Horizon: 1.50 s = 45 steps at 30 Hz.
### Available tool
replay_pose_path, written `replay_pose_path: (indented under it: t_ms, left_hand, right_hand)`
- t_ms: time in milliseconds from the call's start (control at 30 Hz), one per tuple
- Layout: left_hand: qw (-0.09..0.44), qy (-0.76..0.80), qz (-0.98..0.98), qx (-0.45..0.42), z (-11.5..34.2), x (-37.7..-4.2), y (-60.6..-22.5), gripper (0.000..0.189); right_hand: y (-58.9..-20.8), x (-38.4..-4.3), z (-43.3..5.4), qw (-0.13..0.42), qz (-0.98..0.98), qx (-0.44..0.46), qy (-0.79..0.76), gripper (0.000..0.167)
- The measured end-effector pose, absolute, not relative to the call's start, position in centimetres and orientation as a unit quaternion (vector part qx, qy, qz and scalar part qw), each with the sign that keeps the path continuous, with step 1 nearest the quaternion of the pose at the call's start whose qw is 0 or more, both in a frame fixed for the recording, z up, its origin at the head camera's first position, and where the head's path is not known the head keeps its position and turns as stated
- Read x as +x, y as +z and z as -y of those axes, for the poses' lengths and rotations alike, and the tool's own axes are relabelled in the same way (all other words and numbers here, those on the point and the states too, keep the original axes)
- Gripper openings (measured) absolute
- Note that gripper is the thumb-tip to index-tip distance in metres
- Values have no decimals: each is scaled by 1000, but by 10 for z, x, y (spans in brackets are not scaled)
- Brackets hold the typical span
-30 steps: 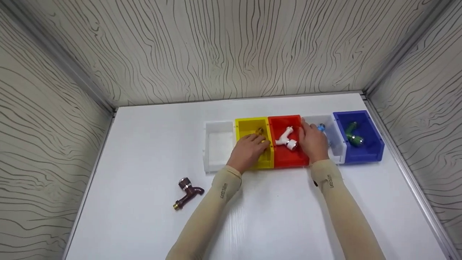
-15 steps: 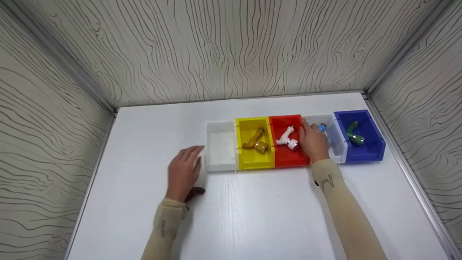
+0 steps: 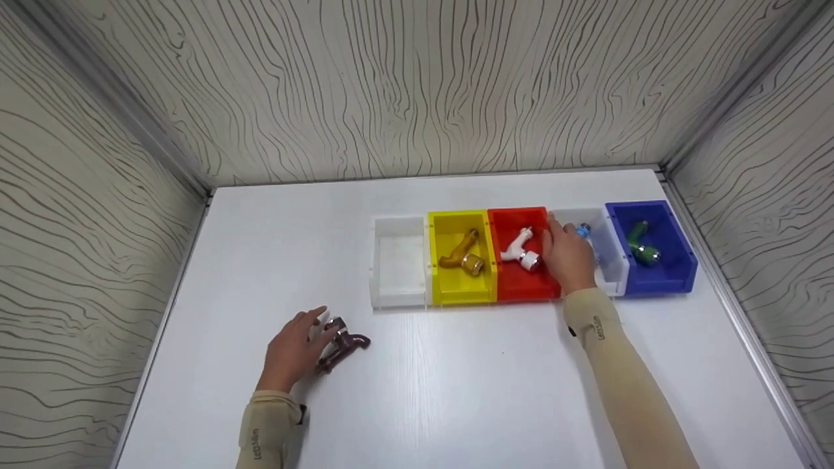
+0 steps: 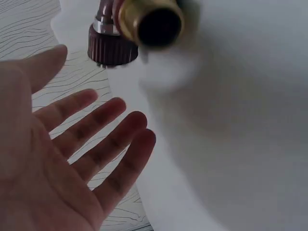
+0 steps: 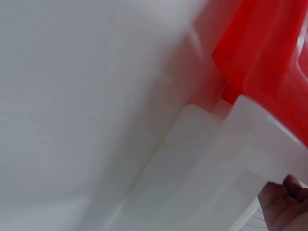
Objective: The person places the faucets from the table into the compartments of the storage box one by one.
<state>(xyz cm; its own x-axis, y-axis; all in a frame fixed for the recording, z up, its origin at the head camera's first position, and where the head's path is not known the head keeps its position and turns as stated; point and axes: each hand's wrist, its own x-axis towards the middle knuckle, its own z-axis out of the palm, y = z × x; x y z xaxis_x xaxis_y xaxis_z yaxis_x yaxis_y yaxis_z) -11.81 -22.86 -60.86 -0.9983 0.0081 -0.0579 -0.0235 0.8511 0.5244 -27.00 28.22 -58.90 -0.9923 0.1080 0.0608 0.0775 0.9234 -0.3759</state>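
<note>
A dark maroon tap [image 3: 344,345] with a ribbed knob and brass threaded end lies on the white table. Close at its left is my left hand [image 3: 291,352], thumb and fingers spread and overlapping the tap's knob end in the head view. The left wrist view shows the palm [image 4: 53,163] with nothing in it and the tap's brass end [image 4: 159,26] beyond. My right hand [image 3: 569,257] grips the wall between the red bin [image 3: 528,291] and a translucent bin [image 3: 609,260]. A light blue tap [image 3: 583,230] in that translucent bin is partly hidden by this hand.
The bins stand in a row. At the left end is another translucent bin [image 3: 401,299] with nothing in it. A mustard tap [image 3: 466,253] lies in the yellow bin [image 3: 459,296], a white tap [image 3: 520,251] in the red one, a green tap [image 3: 642,244] in the blue bin [image 3: 677,280].
My left hand has left the yellow bin, swung left past the translucent end bin, and come down beside the maroon tap. The right hand has stayed on the bin wall.
</note>
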Motion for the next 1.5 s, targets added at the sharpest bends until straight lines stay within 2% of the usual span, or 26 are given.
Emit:
replay_pose_path:
  t_ms: [67,233,400,567,833,1100,1500]
  left_hand:
    - [41,264,-964,-4,221,-118,-614,54]
    - [26,251,-968,-14,210,-120,-619,44]
    - [32,274,-961,-21,205,-121,-612,35]
    - [43,303,-951,-29,204,-117,-602,41]
    - [-6,363,-931,-34,207,-112,-578,42]
    - [-5,396,-917,-51,210,-112,-567,43]
    - [-103,367,-924,-31,205,-113,-563,44]
  right_hand:
    - [-589,-270,-281,41,980,-47,190,53]
    - [-589,-270,-280,45,979,-48,193,53]
    - [-590,-269,-281,72,978,-44,191,51]
    - [-591,-267,-281,74,978,-40,189,51]
    - [-588,-268,-281,55,980,-46,187,52]
    - [-586,-267,-281,36,979,-54,192,53]
    - [-589,-268,-282,55,979,-42,190,52]
